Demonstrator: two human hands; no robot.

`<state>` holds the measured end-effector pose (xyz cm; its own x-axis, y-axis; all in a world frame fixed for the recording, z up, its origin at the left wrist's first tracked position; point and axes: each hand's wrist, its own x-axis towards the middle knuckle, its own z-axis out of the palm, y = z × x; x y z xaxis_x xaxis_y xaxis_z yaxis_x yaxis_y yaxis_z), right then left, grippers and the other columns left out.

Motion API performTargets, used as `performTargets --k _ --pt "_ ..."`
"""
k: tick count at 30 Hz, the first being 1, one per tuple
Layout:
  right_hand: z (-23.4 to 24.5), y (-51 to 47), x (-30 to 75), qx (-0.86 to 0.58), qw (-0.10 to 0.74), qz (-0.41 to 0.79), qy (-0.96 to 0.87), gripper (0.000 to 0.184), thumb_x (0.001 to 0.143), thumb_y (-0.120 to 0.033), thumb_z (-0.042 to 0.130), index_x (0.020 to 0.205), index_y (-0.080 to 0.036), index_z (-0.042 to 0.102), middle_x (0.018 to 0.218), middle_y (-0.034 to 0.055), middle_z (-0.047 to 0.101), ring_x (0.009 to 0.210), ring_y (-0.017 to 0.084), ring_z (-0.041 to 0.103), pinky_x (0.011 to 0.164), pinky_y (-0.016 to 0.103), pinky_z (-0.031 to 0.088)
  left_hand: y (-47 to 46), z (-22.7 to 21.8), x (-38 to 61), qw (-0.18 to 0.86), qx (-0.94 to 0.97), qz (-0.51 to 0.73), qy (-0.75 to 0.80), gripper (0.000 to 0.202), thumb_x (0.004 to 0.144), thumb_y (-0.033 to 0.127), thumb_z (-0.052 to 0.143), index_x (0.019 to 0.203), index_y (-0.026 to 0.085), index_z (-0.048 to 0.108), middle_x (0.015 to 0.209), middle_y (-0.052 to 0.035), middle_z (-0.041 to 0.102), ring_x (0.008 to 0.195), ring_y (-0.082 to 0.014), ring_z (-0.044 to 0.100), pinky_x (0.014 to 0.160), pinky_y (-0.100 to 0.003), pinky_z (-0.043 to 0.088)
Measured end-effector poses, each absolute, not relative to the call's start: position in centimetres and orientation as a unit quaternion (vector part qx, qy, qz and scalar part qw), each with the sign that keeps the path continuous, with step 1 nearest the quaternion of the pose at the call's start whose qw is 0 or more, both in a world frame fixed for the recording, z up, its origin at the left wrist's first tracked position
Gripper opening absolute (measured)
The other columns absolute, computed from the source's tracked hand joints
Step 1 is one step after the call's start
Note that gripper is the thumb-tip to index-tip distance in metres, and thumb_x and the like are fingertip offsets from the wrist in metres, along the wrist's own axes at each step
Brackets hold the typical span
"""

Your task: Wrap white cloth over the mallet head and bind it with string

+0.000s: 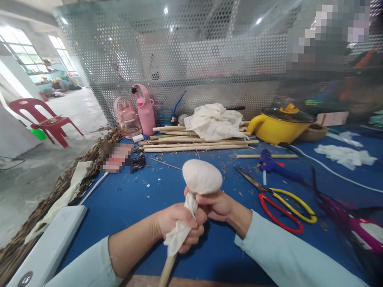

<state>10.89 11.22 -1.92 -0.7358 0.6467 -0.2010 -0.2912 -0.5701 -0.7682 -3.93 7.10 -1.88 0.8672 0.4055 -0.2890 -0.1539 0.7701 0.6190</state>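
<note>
A smooth, rounded head wrapped in white cloth (202, 176) tops a wooden stick (166, 274) that leans down toward the table's front edge. My left hand (183, 225) is wrapped around the stick, and a loose white cloth tail hangs over its fingers. My right hand (216, 205) is closed on the gathered cloth just under the rounded head; its fingertips are partly hidden. To the right lie scissors (271, 195) with one red and one yellow handle, apart from both hands.
A blue glue gun (274, 167), wooden sticks (191, 147) under a crumpled white cloth (216, 121), and a yellow pot (279, 127) lie farther back. Pink bottles (145, 116) stand by the perforated metal screen (188, 71). A white power strip-like box (50, 247) is at left, a purple tool (362, 229) at right.
</note>
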Motion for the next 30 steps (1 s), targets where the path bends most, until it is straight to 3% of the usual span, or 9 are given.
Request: performTargets --k 2,5,9,12,15,18,22,25,30 --pt "-1.9 11.2 10.4 -0.304 0.328 0.821 -0.356 0.038 0.052 -0.033 0.081 0.075 -0.012 0.06 0.05 -0.0048 0.05 0.038 0.002 0.035 0.035 0.015 0.022 7.6 -1.8 -3.7 0.836 0.384 0.232 0.315 0.022 0.06 0.031 0.059 0.06 0.018 0.041 0.044 0.0034 0.045 0.034 -0.009 0.043 0.035 -0.022 0.038" --pt "-1.9 11.3 9.3 -0.375 0.34 0.788 -0.35 0.036 0.056 -0.038 0.077 0.07 -0.014 0.054 0.04 -0.01 0.034 0.033 0.001 0.018 0.033 0.017 0.008 8.0 -1.2 -3.5 0.666 0.476 0.315 0.481 0.019 0.069 0.026 0.056 0.083 0.016 0.048 0.057 -0.0008 0.057 0.047 -0.0129 0.054 0.048 -0.024 0.042" --pt "-2.0 11.4 8.9 -0.397 0.343 0.736 -0.428 0.039 0.064 -0.05 0.068 0.067 -0.017 0.049 0.04 -0.0116 0.025 0.035 0.003 0.014 0.035 0.019 0.007 7.8 -0.1 -2.9 0.451 0.551 0.396 0.579 0.021 0.075 0.022 0.053 0.094 0.017 0.049 0.075 -0.0043 0.06 0.066 -0.0158 0.056 0.063 -0.026 0.041" --pt "-1.4 11.4 10.0 -0.396 0.33 0.641 -0.569 0.037 0.072 -0.052 0.06 0.066 -0.016 0.052 0.045 -0.0078 0.033 0.04 0.005 0.023 0.038 0.021 0.016 7.3 0.0 -2.8 0.357 0.583 0.406 0.606 0.017 0.081 0.029 0.049 0.094 0.017 0.052 0.084 -0.0067 0.06 0.076 -0.0178 0.054 0.068 -0.026 0.037" --pt "0.0 11.3 11.4 -0.374 0.307 0.539 -0.69 0.031 0.077 -0.042 0.055 0.065 -0.014 0.057 0.054 -0.0034 0.044 0.049 0.008 0.033 0.046 0.022 0.024 6.7 -0.4 -3.1 0.341 0.604 0.359 0.624 0.022 0.083 0.036 0.046 0.095 0.018 0.052 0.083 -0.0055 0.06 0.074 -0.0178 0.053 0.065 -0.025 0.035" --pt "2.0 11.1 11.9 -0.365 0.313 0.465 -0.744 0.029 0.08 -0.034 0.05 0.058 -0.015 0.053 0.052 -0.0035 0.041 0.05 0.009 0.034 0.049 0.023 0.025 6.0 -0.5 -3.4 0.326 0.637 0.332 0.615 0.021 0.085 0.037 0.044 0.085 0.018 0.052 0.076 -0.0035 0.058 0.067 -0.0154 0.049 0.061 -0.024 0.031" --pt "3.1 10.9 12.0 -0.407 0.367 0.252 -0.798 0.033 0.081 -0.031 0.049 0.051 -0.016 0.046 0.048 -0.0032 0.041 0.049 0.009 0.034 0.051 0.024 0.024 5.7 0.4 -3.9 0.329 0.629 0.363 0.604 0.026 0.084 0.041 0.045 0.071 0.018 0.047 0.063 0.001 0.05 0.057 -0.0119 0.042 0.054 -0.022 0.028" --pt "2.5 10.6 12.2 -0.413 0.389 0.163 -0.807 0.036 0.085 -0.033 0.046 0.053 -0.017 0.046 0.049 -0.0022 0.044 0.049 0.01 0.037 0.052 0.025 0.025 5.8 1.5 -4.1 0.437 0.567 0.388 0.581 0.031 0.083 0.048 0.043 0.07 0.02 0.041 0.055 0.0054 0.04 0.046 -0.008 0.035 0.045 -0.019 0.026" --pt "1.6 10.4 12.1 -0.395 0.424 0.184 -0.794 0.032 0.087 -0.033 0.045 0.06 -0.016 0.053 0.053 -0.0014 0.048 0.051 0.01 0.041 0.053 0.023 0.029 5.6 2.6 -3.8 0.647 0.416 0.435 0.469 0.034 0.079 0.054 0.047 0.076 0.022 0.036 0.053 0.01 0.023 0.037 -0.0036 0.018 0.034 -0.013 0.015"
